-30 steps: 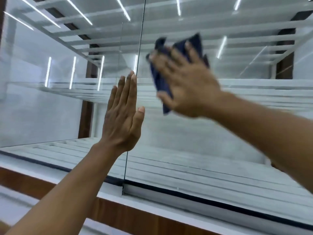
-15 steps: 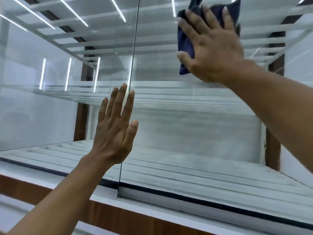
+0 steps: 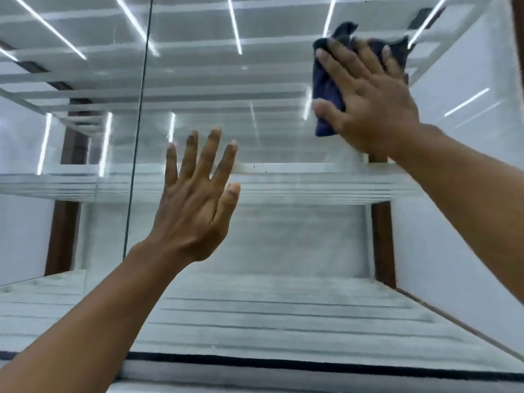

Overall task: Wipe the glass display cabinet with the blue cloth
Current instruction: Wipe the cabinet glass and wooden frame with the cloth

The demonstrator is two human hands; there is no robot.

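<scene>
The right hand [image 3: 368,103] presses the blue cloth [image 3: 326,89] flat on the upper right part of the glass display cabinet [image 3: 283,239], its fingers straight and spread. The left hand [image 3: 195,205] is also open, spread at the pane lower down. For a good wipe, keep even pressure, overlap the strokes and reach the corner

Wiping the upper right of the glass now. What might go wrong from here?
1. The bare left hand is spread flat at the glass and may leave fresh prints.
2. The blue cloth is bunched under the right hand, pressed rather than gripped; it might slip and drop.
</scene>
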